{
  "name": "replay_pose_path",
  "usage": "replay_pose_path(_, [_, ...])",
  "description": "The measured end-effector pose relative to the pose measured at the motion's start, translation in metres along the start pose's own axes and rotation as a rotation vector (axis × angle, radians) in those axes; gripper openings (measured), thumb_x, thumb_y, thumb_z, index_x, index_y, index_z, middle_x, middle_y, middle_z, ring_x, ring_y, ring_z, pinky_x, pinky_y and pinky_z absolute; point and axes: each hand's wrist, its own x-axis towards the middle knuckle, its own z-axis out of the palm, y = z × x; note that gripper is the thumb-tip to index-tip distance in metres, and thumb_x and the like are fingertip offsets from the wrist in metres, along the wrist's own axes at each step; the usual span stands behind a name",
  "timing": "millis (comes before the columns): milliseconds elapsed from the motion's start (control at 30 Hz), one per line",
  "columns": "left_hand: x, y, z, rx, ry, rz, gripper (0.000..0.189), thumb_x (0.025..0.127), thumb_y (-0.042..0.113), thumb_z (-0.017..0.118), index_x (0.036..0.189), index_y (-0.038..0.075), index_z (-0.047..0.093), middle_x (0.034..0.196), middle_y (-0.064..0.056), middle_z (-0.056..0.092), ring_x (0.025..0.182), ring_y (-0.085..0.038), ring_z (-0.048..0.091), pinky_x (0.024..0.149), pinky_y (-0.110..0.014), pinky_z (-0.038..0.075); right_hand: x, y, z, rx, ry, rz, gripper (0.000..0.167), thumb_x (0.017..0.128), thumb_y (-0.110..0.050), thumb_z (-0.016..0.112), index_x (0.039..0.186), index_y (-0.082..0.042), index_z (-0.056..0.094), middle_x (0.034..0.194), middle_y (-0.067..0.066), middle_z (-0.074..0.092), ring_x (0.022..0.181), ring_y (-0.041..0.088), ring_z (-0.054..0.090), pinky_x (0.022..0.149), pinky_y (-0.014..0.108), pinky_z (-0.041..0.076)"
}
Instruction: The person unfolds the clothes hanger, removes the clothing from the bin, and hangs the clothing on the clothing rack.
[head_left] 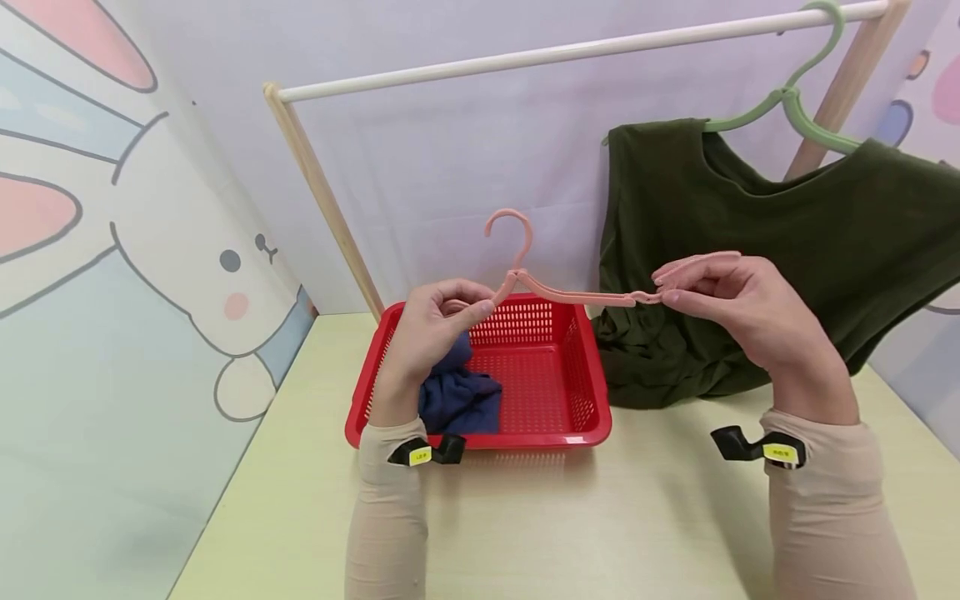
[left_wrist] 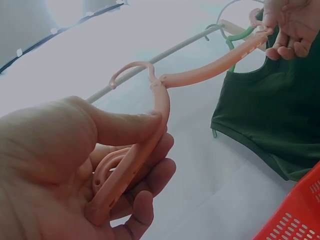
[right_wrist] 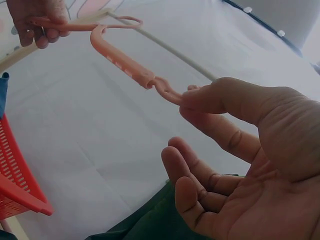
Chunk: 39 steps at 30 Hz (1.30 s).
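Observation:
A pink plastic hanger (head_left: 573, 296) is held level above the red basket by both hands, its hook pointing up. Its left arm is gripped by my left hand (head_left: 431, 333), thumb on top and fingers curled beneath, as the left wrist view shows along the hanger (left_wrist: 125, 175). At the other end, my right hand (head_left: 738, 312) pinches the narrow end piece of the hanger (right_wrist: 167, 91) between thumb and index finger. That hand's other fingers are loosely bent and apart from it. Part of the hanger's left arm is hidden behind the left hand in the head view.
Below the hands stands a red perforated basket (head_left: 600, 417) with dark blue cloth (head_left: 461, 404) in its left side. A dark green sleeveless top (head_left: 675, 217) hangs from a green hanger (head_left: 813, 133) on the rack's white rail (head_left: 480, 65). The table (head_left: 570, 533) is pale yellow.

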Motion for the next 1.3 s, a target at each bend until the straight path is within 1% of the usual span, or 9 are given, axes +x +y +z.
replay_pose_path(33, [0.000, 0.000, -0.001, -0.003, 0.004, 0.000, 0.017, 0.104, 0.007, 0.078, 0.117, -0.003, 0.081, 0.107, -0.010, 0.079, 0.090, -0.023, 0.073, 0.087, -0.036, 0.057, 0.000, 0.000, 0.000, -0.009, 0.000, 0.004, 0.012, 0.102, 0.008, 0.073, 0.113, 0.012, 0.078, 0.126, 0.012, 0.074, 0.120, 0.025, 0.066, 0.089, 0.022, 0.062])
replay_pose_path(133, [-0.001, 0.000, -0.003, -0.004, 0.006, 0.006, 0.017, 0.104, 0.007, 0.077, 0.117, -0.003, 0.081, 0.109, -0.012, 0.078, 0.091, -0.023, 0.072, 0.086, -0.036, 0.057, 0.000, -0.002, 0.001, -0.065, -0.006, 0.028, 0.015, 0.102, 0.007, 0.075, 0.115, 0.009, 0.079, 0.129, 0.011, 0.074, 0.121, 0.026, 0.066, 0.089, 0.022, 0.062])
replay_pose_path(267, [-0.001, -0.001, -0.005, -0.008, 0.005, 0.001, 0.017, 0.104, 0.008, 0.077, 0.117, -0.003, 0.081, 0.109, -0.012, 0.078, 0.090, -0.023, 0.072, 0.084, -0.032, 0.057, -0.003, -0.004, 0.002, -0.153, -0.017, 0.045, 0.017, 0.101, 0.005, 0.076, 0.118, 0.007, 0.081, 0.131, 0.011, 0.071, 0.120, 0.027, 0.064, 0.087, 0.023, 0.062])
replay_pose_path(533, [-0.003, 0.000, -0.008, -0.031, 0.017, 0.011, 0.018, 0.105, 0.006, 0.076, 0.119, -0.005, 0.080, 0.109, -0.009, 0.077, 0.093, -0.024, 0.072, 0.087, -0.033, 0.059, -0.003, -0.005, 0.004, -0.141, -0.036, 0.106, 0.012, 0.102, -0.001, 0.079, 0.112, 0.005, 0.082, 0.134, 0.013, 0.067, 0.116, 0.030, 0.066, 0.087, 0.029, 0.064])
replay_pose_path(867, [-0.003, 0.001, -0.007, -0.032, 0.020, 0.027, 0.019, 0.104, 0.006, 0.076, 0.119, -0.006, 0.080, 0.109, -0.011, 0.077, 0.094, -0.025, 0.072, 0.087, -0.033, 0.059, -0.002, -0.006, 0.007, -0.175, -0.056, 0.100, 0.012, 0.101, -0.002, 0.080, 0.112, 0.001, 0.083, 0.131, 0.013, 0.067, 0.120, 0.030, 0.063, 0.085, 0.032, 0.066])
replay_pose_path(967, [-0.003, 0.003, -0.007, -0.024, 0.028, 0.028, 0.018, 0.104, 0.006, 0.077, 0.118, -0.005, 0.080, 0.109, -0.012, 0.077, 0.094, -0.025, 0.073, 0.087, -0.033, 0.059, -0.001, -0.005, 0.008, -0.205, -0.067, 0.093, 0.009, 0.101, -0.003, 0.081, 0.108, -0.001, 0.084, 0.129, 0.013, 0.069, 0.118, 0.029, 0.065, 0.084, 0.031, 0.066])
replay_pose_path(1067, [-0.003, 0.003, -0.007, -0.017, 0.028, 0.032, 0.018, 0.104, 0.006, 0.077, 0.118, -0.005, 0.080, 0.109, -0.012, 0.078, 0.094, -0.025, 0.074, 0.087, -0.033, 0.060, 0.000, -0.005, 0.009, -0.277, -0.067, 0.085, 0.005, 0.100, -0.006, 0.083, 0.105, -0.007, 0.085, 0.125, 0.008, 0.074, 0.112, 0.027, 0.069, 0.082, 0.028, 0.065])
replay_pose_path(1200, [-0.002, 0.002, -0.006, -0.005, 0.027, 0.042, 0.016, 0.103, 0.005, 0.078, 0.116, -0.005, 0.081, 0.108, -0.013, 0.078, 0.092, -0.024, 0.074, 0.087, -0.032, 0.060, 0.001, -0.004, 0.012, -0.352, -0.075, 0.091, 0.006, 0.100, -0.010, 0.085, 0.104, -0.014, 0.086, 0.113, 0.003, 0.079, 0.100, 0.026, 0.072, 0.079, 0.027, 0.064])
replay_pose_path(1300, [-0.001, 0.000, -0.006, -0.001, 0.033, 0.045, 0.016, 0.103, 0.006, 0.079, 0.116, -0.004, 0.081, 0.108, -0.013, 0.078, 0.093, -0.025, 0.075, 0.088, -0.033, 0.060, 0.002, -0.004, 0.014, -0.366, -0.097, 0.098, 0.006, 0.101, -0.010, 0.084, 0.106, -0.014, 0.083, 0.104, 0.005, 0.079, 0.091, 0.027, 0.073, 0.077, 0.028, 0.064])
